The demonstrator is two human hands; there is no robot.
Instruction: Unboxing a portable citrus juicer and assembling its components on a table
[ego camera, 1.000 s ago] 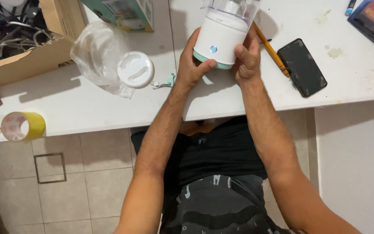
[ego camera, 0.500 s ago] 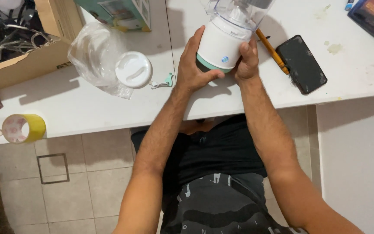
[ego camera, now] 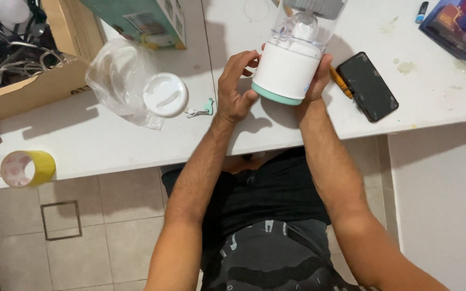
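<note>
A small blender (ego camera: 291, 63) with a white base, a teal bottom ring and a clear cup on top is tilted above the white table (ego camera: 136, 145). My left hand (ego camera: 235, 89) grips the white base from its left side. On the right side of the base my right hand (ego camera: 318, 80) presses with the palm and fingers. The top of the clear cup runs out of view at the upper edge.
A black phone (ego camera: 367, 86) and an orange pencil (ego camera: 340, 82) lie right of the blender. Left of it are a white round lid (ego camera: 165, 95) on a clear plastic bag (ego camera: 115, 75), a teal box (ego camera: 141, 21), a cardboard box (ego camera: 39, 81) and yellow tape (ego camera: 28, 168).
The blender has tilted and been lifted slightly toward me; my left hand has shifted around the base and its fingers have spread.
</note>
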